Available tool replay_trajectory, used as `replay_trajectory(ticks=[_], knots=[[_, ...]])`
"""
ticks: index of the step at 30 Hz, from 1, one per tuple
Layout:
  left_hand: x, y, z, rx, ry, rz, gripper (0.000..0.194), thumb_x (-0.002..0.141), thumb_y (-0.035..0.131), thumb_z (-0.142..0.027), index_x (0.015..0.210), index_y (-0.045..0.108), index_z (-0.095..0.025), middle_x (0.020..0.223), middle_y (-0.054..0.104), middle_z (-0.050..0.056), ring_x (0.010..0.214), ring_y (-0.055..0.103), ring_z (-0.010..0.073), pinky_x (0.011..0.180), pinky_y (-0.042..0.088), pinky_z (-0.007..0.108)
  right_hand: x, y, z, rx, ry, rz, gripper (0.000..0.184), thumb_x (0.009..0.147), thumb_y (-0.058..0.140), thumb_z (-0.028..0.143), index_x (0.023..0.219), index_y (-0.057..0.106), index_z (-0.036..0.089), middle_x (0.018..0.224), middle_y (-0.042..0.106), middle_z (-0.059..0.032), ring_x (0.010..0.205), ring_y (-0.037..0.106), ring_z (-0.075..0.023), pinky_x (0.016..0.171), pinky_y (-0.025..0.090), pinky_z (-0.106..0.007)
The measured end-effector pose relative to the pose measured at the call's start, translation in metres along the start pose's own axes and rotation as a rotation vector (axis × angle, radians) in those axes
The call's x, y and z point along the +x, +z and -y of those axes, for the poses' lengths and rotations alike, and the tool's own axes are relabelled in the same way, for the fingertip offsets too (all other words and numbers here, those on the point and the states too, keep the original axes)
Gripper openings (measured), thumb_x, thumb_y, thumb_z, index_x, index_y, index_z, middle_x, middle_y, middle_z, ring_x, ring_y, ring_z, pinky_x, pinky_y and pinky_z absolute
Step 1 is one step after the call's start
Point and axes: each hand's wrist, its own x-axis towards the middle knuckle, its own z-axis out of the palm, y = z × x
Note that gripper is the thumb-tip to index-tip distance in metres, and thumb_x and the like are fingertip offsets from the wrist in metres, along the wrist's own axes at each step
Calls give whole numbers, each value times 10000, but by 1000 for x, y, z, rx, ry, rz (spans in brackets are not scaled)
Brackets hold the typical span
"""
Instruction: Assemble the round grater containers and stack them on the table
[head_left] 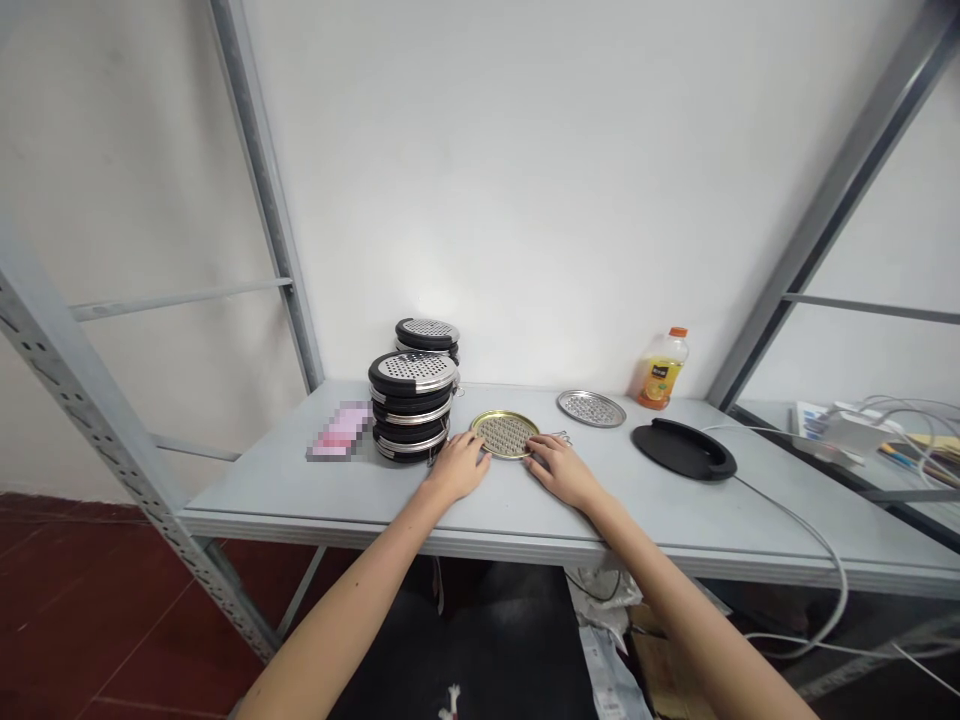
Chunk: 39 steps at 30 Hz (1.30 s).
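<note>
Orange-labelled juice bottle (661, 369), text unreadable

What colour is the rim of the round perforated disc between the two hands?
Gold, around a silvery perforated centre; the head view shows it.

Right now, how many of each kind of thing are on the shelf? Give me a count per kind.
Stacks of black round tins with perforated metal lids: 2, front and back; tins per stack unclear
Loose gold perforated disc, both hands at its edge: 1
Loose silver perforated disc: 1
Black round tray: 1
Juice bottle: 1
Blurred pink item: 1
Total: 7
</note>
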Motion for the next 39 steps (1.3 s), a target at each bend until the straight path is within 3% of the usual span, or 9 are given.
replay_trajectory(ticks=[11, 25, 29, 33, 36, 39], knots=[[1, 2, 2, -43, -16, 8, 335, 923, 443, -320, 1160, 587, -132, 1361, 516, 162, 1235, 500, 290, 1046, 384, 429, -1, -4, 4, 24, 53, -8, 370, 895, 486, 352, 1155, 662, 156, 1176, 626, -140, 1104, 548, -258, 994, 404, -397], [0, -5, -2, -93, -68, -5, 258, 863, 541, -312, 1065, 639, -185, 1207, 591, 110, 1092, 577, 268, 956, 456, 383, 0, -7, 6, 97, 54, -18, 310, 889, 491, 346, 1078, 655, 163, 1111, 651, -124, 1070, 565, -241, 964, 413, -372], [0, -5, -1, -132, -58, -42, 240, 836, 574, -284, 1041, 648, -182, 1100, 626, 96, 1040, 591, 247, 929, 472, 360, -1, -4, 3, 56, 85, -18, 328, 895, 480, 340, 1114, 642, 158, 1209, 601, -137, 1154, 521, -254, 1009, 386, -395], [-1, -9, -3, -202, 20, -112, 246, 803, 605, -245, 1034, 655, -176, 1010, 668, 82, 1006, 600, 238, 919, 480, 352, -2, -2, -1, -47, 198, -86, 354, 889, 454, 243, 1196, 597, 139, 1330, 515, -161, 1231, 462, -277, 1031, 365, -416], [-5, -15, -7, -308, 178, -84, 225, 810, 596, -226, 1021, 669, -204, 989, 696, 49, 1000, 609, 217, 931, 476, 339, -2, -4, -2, -62, 260, -102, 318, 890, 429, 214, 1138, 616, 146, 1182, 622, -143, 1117, 544, -259, 962, 411, -372], [-8, -18, -10, -377, 281, -28, 210, 851, 548, -223, 1020, 674, -228, 964, 711, 22, 960, 633, 192, 933, 476, 330, -2, -7, 1, -33, 306, -81, 312, 929, 394, 322, 1028, 648, 171, 984, 692, -118, 1010, 596, -253, 853, 449, -337]])
